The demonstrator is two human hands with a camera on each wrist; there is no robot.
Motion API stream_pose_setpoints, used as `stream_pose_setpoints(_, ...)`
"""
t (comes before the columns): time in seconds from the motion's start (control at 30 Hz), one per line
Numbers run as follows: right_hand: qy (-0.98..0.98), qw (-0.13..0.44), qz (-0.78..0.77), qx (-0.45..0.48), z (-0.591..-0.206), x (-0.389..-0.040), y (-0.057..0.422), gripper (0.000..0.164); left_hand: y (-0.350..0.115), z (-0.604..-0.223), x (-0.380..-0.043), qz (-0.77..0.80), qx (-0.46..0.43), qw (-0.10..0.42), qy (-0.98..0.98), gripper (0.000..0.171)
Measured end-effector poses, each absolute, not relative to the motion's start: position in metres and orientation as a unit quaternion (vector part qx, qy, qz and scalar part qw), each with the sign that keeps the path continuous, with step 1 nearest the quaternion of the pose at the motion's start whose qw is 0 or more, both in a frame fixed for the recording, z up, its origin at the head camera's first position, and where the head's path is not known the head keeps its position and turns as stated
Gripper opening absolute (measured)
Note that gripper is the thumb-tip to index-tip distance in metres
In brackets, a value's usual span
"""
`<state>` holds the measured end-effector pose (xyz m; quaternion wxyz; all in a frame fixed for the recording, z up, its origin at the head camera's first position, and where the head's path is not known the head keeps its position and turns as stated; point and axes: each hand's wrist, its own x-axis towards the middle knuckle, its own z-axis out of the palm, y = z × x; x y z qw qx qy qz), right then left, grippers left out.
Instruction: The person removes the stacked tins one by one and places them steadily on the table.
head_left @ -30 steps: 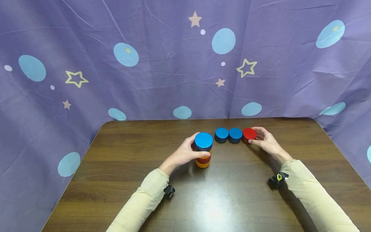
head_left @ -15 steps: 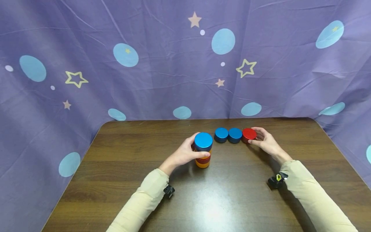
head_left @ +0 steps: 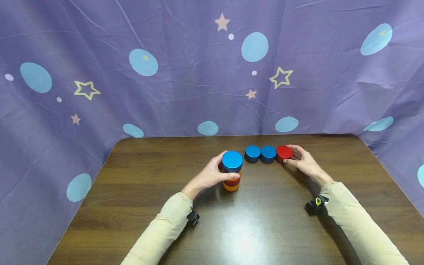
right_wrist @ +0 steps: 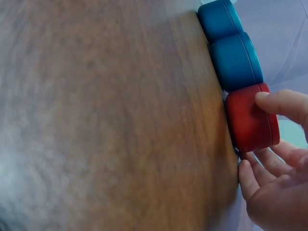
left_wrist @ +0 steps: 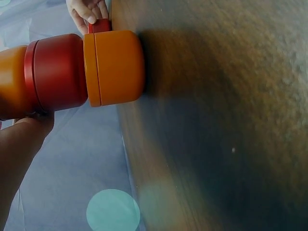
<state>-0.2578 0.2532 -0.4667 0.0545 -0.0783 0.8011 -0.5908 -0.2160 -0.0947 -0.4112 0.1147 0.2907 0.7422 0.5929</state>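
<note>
My left hand (head_left: 213, 173) grips a stack of small round lidded tins, fingers behind and thumb across the front. A blue tin (head_left: 232, 161) tops the stack, with orange, red and orange tins beneath it. In the left wrist view, the lowest orange tin (left_wrist: 118, 67) has its base right at the tabletop, and the red tin (left_wrist: 57, 72) sits directly on it. Farther back, my right hand (head_left: 306, 162) holds a separate red tin (head_left: 284, 154) by its side, thumb at the lid edge in the right wrist view. The red tin (right_wrist: 250, 118) stands flat on the table.
Two blue tins (head_left: 253, 153) (head_left: 268, 154) stand in a row left of the red one, close together. They lie just behind and right of the stack. The brown wooden table (head_left: 139, 176) ends at a purple patterned curtain (head_left: 185, 103).
</note>
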Motion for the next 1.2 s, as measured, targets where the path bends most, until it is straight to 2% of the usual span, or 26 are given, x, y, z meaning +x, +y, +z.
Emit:
stream_pose_setpoints(0.3, 0.797, 0.033, -0.595, -0.092, -0.461, -0.256, 0.26, 0.066, -0.094, -0.41, -0.215, 0.597, 0.282, 0.125, 0.741, 0.061)
stream_pose_setpoints(0.47, 0.787, -0.015, -0.611, -0.09, -0.45, -0.253, 0.262, 0.055, -0.095, -0.411, -0.214, 0.6, 0.279, 0.123, 0.739, 0.062)
stream_pose_setpoints(0.6, 0.768, -0.024, -0.633, -0.095, -0.441, -0.25, 0.263, 0.046, -0.095, -0.411, -0.213, 0.601, 0.278, 0.114, 0.741, 0.062)
stream_pose_setpoints(0.8, 0.77, -0.022, -0.628, -0.112, -0.432, -0.245, 0.259, 0.049, -0.095, -0.413, -0.212, 0.602, 0.266, 0.11, 0.745, 0.064)
stream_pose_setpoints(1.2, 0.747, -0.027, -0.645, -0.16, -0.42, -0.235, 0.243, 0.053, -0.099, -0.424, -0.211, 0.604, 0.265, 0.133, 0.74, 0.072)
